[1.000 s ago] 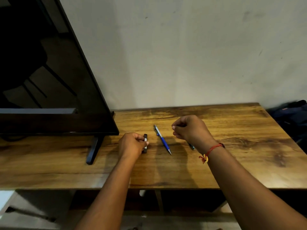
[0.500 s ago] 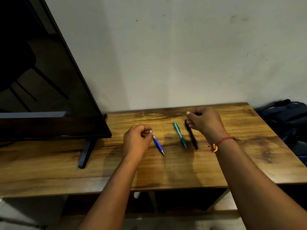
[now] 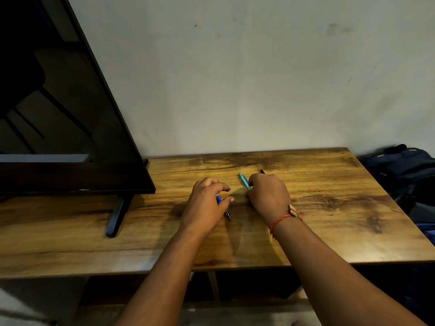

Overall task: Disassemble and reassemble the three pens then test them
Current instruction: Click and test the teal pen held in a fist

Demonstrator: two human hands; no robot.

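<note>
On the wooden table [image 3: 329, 220], toward its back edge, the left hand [image 3: 204, 205] arches loosely over the blue pen [image 3: 227, 214], thumb and fingers apart, while the curled right hand [image 3: 269, 196] covers most of the teal pen [image 3: 243, 180] and the black pen [image 3: 262, 171], its grip hidden.

One head-worn wide-angle view, facing forward and down, close over the wooden table [image 3: 329, 208], wall [image 3: 259, 78] across upper frame, TV [image 3: 58, 114] upper left.
</note>
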